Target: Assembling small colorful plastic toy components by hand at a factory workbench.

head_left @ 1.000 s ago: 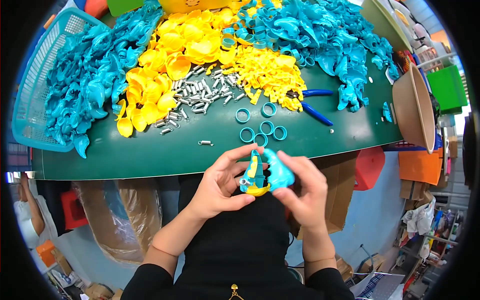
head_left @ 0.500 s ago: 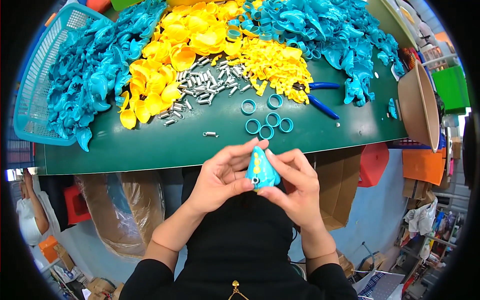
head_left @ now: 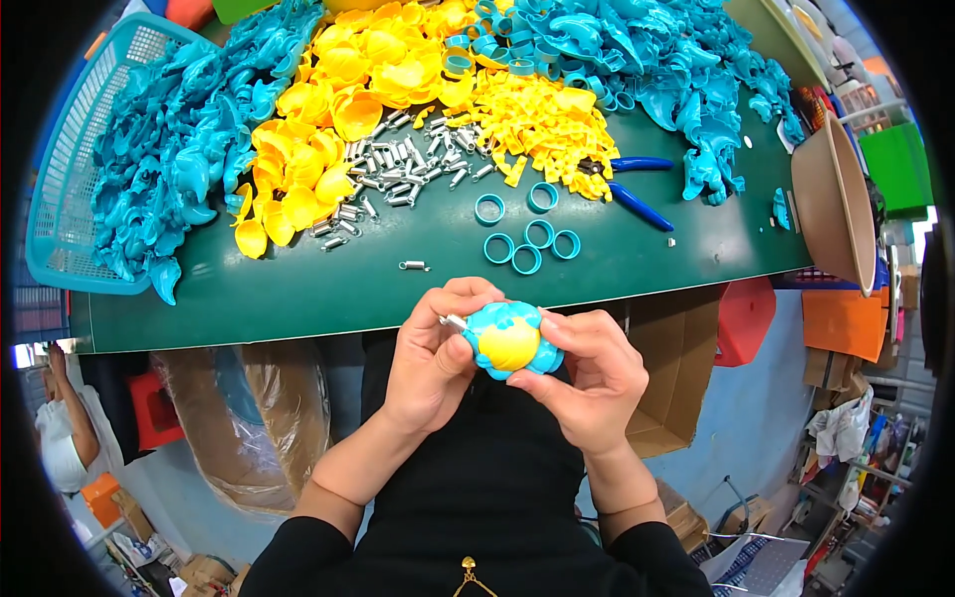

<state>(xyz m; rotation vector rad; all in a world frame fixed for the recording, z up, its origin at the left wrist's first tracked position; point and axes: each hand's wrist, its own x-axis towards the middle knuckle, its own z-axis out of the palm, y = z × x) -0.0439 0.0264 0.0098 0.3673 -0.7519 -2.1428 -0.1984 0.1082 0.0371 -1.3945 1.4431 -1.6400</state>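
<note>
Before my body I hold a small blue plastic toy figure (head_left: 487, 320) with a rounded yellow piece (head_left: 510, 344) facing up. My right hand (head_left: 597, 378) is closed on its right side, thumb below and fingers above. My left hand (head_left: 430, 358) is closed at its left side, with a small metal spring (head_left: 454, 322) showing between thumb and index finger, against the toy. How the spring meets the toy is hidden by the fingers. On the green table (head_left: 348, 289) beyond lie several loose blue rings (head_left: 526, 260) and a single spring (head_left: 413, 266).
Farther back are heaps of yellow shells (head_left: 388, 60), small yellow pieces (head_left: 542, 124), metal springs (head_left: 408, 164) and blue parts (head_left: 169, 149), partly in a blue basket (head_left: 60, 199). Blue-handled pliers (head_left: 642, 204) lie right of them. A beige basin (head_left: 836, 209) stands at the right edge.
The toy has been turned from its spotted side to the yellow piece. My left hand has shifted slightly left, and the spring now shows at its fingers.
</note>
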